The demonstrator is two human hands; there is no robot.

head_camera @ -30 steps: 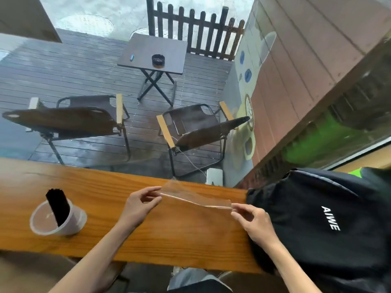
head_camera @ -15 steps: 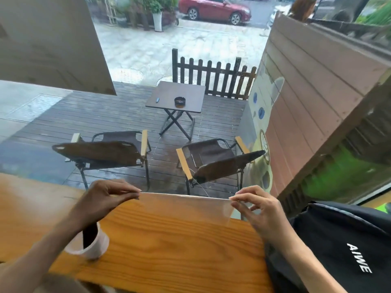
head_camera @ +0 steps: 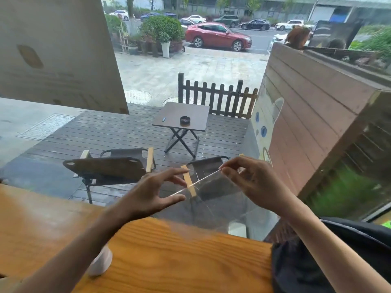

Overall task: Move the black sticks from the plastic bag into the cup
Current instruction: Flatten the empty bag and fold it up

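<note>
Right hand point(head_camera: 251, 182) pinches clear plastic bag point(head_camera: 213, 199) top corner, 1 o'clock. Left hand point(head_camera: 152, 195) open, fingers spread, bag edge between thumb and fingers; contact unclear. Cup point(head_camera: 101, 263) at 7 o'clock.

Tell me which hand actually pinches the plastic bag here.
The right hand: its fingertips pinch the top edge of the clear plastic bag. The left hand is spread, its fingers apparently off the bag.

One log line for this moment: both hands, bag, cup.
left hand: open beside bag | right hand: pinches plastic bag, raised above counter | cup: mostly hidden under left forearm
</note>
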